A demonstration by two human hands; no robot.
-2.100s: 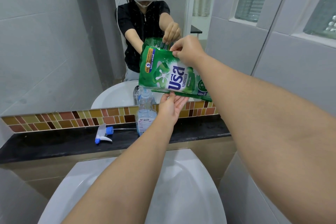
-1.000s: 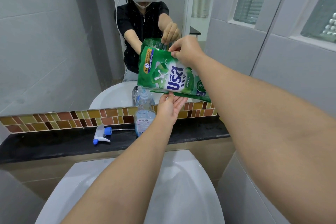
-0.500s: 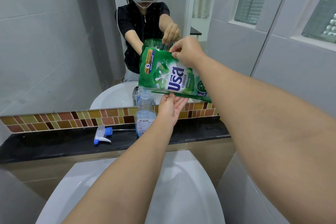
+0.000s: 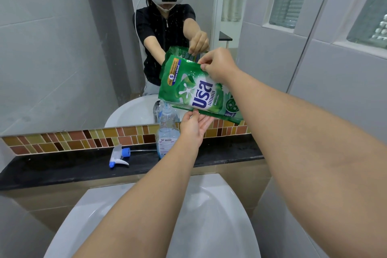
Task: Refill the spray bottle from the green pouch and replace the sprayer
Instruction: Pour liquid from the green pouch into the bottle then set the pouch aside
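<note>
Head view: the right hand (image 4: pixel 217 65) pinches the upper edge of the green pouch (image 4: pixel 194 90), thumb and fingers closed on the foil. The left hand (image 4: pixel 193 125) lies under the pouch's lower edge, palm turned up and fingers loosely spread, the fingertips touching the underside and propping it rather than gripping. The pouch is held tilted, its low corner pointing down and to the left, right over the mouth of the spray bottle (image 4: pixel 167 132). A thin stream of pale blue liquid runs from that corner into the bottle's neck. The bottle is clear, stands upright with no top on, and holds liquid in its lower part. It stands on the black ledge (image 4: pixel 62 167), just left of the left hand. The sprayer (image 4: pixel 119 156), white with a blue collar, lies on its side on the ledge to the left of the bottle, apart from it, its dip tube reaching towards the bottle. Behind the bottle runs a strip of brown mosaic tiles (image 4: pixel 73 138), with the mirror (image 4: pixel 62 48) above. In front of the ledge, below the forearms, is the white basin (image 4: pixel 219 216).
</note>
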